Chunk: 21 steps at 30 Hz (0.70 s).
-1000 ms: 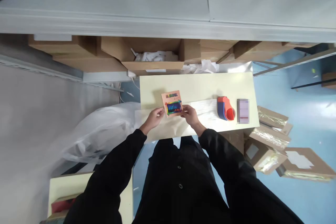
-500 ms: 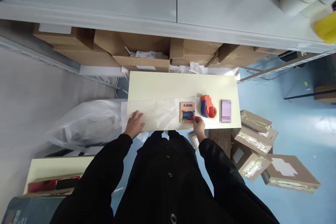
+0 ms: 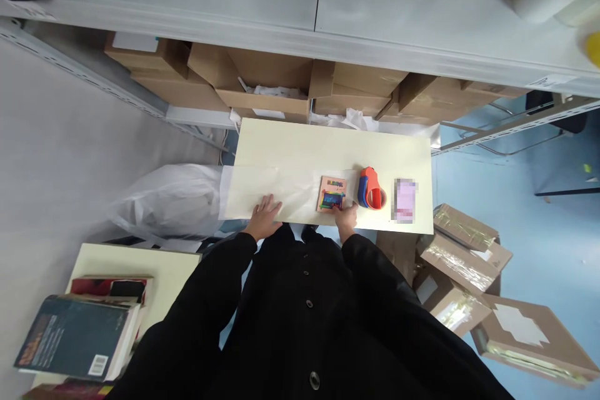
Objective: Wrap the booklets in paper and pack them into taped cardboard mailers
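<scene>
A small pinkish book with a rainbow-framed dark picture on its cover lies on a thin translucent white wrapping sheet across the pale table. My right hand grips the book's lower right corner, its fingertips partly over the cover. Farther left, my left hand rests flat on the sheet near the table's front edge, fingers spread. Just right of the book stands an orange and blue tape dispenser. Beyond it is a pinkish, blurred-out rectangular item.
Bunched white plastic hangs off the table's left end. Thick books are stacked on a side table at lower left. Taped cartons are piled on the floor at right. Open cardboard boxes line the shelf behind.
My left hand has slid right along the sheet, closer to the book. The book has turned slightly and shifted a little left with my right hand. The view has shifted too.
</scene>
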{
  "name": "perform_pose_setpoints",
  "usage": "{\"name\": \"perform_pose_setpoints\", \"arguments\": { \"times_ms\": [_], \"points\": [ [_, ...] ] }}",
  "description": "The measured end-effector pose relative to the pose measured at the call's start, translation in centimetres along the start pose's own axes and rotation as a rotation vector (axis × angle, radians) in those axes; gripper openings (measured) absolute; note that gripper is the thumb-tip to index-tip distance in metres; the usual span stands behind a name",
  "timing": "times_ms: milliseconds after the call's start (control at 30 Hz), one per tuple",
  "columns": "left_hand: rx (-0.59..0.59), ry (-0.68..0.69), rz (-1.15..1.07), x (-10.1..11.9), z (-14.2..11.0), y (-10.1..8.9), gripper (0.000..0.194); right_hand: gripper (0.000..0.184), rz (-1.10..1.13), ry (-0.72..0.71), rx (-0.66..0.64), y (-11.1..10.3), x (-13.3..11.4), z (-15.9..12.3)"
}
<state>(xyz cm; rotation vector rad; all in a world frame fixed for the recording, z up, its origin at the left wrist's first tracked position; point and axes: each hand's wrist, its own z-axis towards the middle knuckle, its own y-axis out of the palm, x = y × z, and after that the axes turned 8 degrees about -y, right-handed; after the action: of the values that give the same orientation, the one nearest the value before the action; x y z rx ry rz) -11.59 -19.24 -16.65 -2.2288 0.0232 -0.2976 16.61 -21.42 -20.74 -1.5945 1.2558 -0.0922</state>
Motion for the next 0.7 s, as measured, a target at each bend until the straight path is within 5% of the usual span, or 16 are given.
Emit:
{"name": "perform_pose_setpoints", "arguments": {
  "times_ms": [167,333,433,700],
  "points": [
    [-0.036,0.098,-0.029,1.2,0.3,0.7,0.069,0.027,0.096,-0.088,-0.061,-0.4,1.1,0.1],
    [-0.035,0.138,-0.025,0.8,0.9,0.6,0.071,0.062,0.124,-0.131,0.071,0.8,-0.1,-1.3],
    [-0.042,0.174,-0.007,0.4,1.1,0.3,0.070,0.066,0.124,-0.052,0.099,2.0,-1.3,-1.5],
    [-0.051,0.225,0.009,-0.6,1.5,-0.1,0.069,0.013,0.117,-0.023,0.005,1.7,-2.1,-0.6]
  ]
}}
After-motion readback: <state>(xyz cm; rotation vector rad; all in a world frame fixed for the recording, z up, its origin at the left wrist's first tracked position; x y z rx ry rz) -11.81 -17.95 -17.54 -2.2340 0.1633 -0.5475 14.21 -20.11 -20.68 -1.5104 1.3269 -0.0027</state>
